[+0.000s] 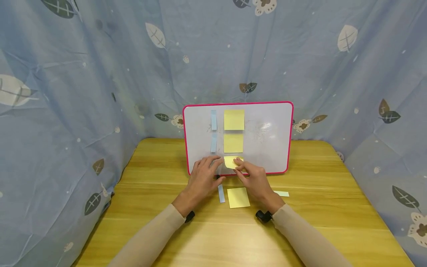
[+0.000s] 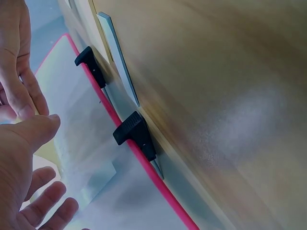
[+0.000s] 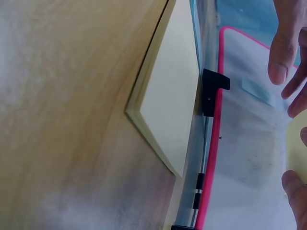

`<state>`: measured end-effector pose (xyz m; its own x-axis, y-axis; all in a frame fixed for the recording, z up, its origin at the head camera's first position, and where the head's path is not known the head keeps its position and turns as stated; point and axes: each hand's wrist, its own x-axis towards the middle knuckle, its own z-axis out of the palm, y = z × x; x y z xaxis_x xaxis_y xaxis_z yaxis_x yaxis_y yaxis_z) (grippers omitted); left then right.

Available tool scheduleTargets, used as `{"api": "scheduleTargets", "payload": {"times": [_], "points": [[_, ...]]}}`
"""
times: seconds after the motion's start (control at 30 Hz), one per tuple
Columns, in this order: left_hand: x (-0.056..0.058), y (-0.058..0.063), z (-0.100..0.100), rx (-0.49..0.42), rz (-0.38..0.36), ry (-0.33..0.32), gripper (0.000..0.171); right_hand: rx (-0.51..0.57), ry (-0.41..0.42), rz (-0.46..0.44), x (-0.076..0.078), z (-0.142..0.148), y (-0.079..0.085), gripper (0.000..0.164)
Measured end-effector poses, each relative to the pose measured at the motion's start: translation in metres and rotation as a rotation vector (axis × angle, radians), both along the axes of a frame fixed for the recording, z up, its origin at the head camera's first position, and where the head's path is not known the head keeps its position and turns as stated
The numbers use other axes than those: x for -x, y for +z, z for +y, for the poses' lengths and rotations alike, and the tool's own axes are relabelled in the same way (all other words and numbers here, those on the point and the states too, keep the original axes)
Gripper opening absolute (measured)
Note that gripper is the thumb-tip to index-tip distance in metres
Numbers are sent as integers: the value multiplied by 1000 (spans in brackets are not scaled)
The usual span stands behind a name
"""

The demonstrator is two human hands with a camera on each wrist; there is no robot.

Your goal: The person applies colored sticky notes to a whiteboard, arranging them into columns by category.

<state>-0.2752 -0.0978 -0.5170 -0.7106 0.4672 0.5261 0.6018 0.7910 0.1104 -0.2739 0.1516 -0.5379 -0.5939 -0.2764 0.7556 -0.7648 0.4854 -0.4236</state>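
A yellow sticky note (image 1: 228, 163) with a curved lower edge is at the bottom of the whiteboard (image 1: 270, 148), below two flat yellow notes (image 1: 234, 119) in a column. My right hand (image 1: 256, 180) pinches this note near its lower right, one fingertip on its face and the thumb at its lower edge. My left hand (image 1: 202, 178) is at the note's left side, fingers spread and loosely bent, holding nothing. In the right wrist view, the yellow sticky-note pad (image 3: 168, 91) lies on the table below the board.
Two blue strip notes (image 1: 213, 120) are stuck left of the yellow column. On the wooden table (image 1: 213, 237) lie a blue strip pad (image 1: 221, 193) and a pale green strip (image 1: 282, 193), partly behind the right wrist. Black clips (image 2: 136, 134) grip the board's pink lower rim. A patterned curtain (image 1: 207, 44) surrounds the table.
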Motion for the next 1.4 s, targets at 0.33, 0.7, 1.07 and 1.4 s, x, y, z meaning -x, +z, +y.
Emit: {"api": "scheduleTargets", "payload": {"times": [0.33,0.7,1.07,1.4], "points": [[4,0,2,66,-35,-19,79,-28,-44,-55,2,-3,0,20],[5,-3,-1,216,89,-22,84,-51,-63,-45,3,-7,-1,19],[3,-4,-4,433,119,18,90,-98,-79,-48,4,-7,-2,16],[-5,-10,1,521,120,48,94,-241,-84,-99,-4,-6,-1,40]]}}
